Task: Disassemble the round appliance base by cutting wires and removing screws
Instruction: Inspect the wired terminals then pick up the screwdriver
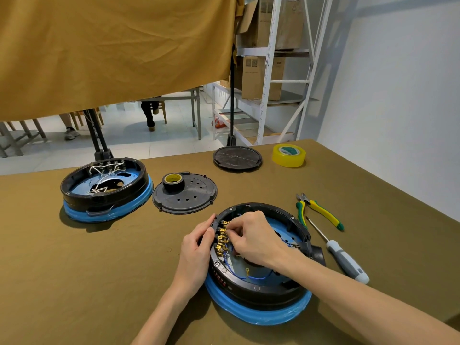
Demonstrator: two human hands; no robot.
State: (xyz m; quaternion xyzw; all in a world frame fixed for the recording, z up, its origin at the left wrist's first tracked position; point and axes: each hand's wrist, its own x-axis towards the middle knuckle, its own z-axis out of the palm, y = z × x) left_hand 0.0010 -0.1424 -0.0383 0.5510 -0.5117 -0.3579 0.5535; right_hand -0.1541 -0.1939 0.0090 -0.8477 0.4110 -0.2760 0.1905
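A person works with both hands on a round appliance base (258,277), open side up on an olive-covered bench (74,282), nearest the camera. The left hand (196,252) grips the base's left rim, fingers (207,226) curled over the black edge beside a row of brass terminals (222,239). The right hand (251,235) reaches into the base from the right, its fingertips bunched in a pinch at those terminals; what exactly they pinch cannot be told. Blue wires (239,275) loop across the base's floor just below the right hand, one ending in a ring lug. A blue band wraps the base's lower edge.

Just right of the base lie yellow-and-green cutters (321,212) and a grey-handled screwdriver (346,260), both untouched. Beyond the base, a black perforated cover (189,197) carries a roll of black tape (173,181). Left of that cover sits a second open base (104,190) with white wires inside. Farther back from the base are a ribbed black disc (237,159) and a roll of clear yellow tape (288,155).
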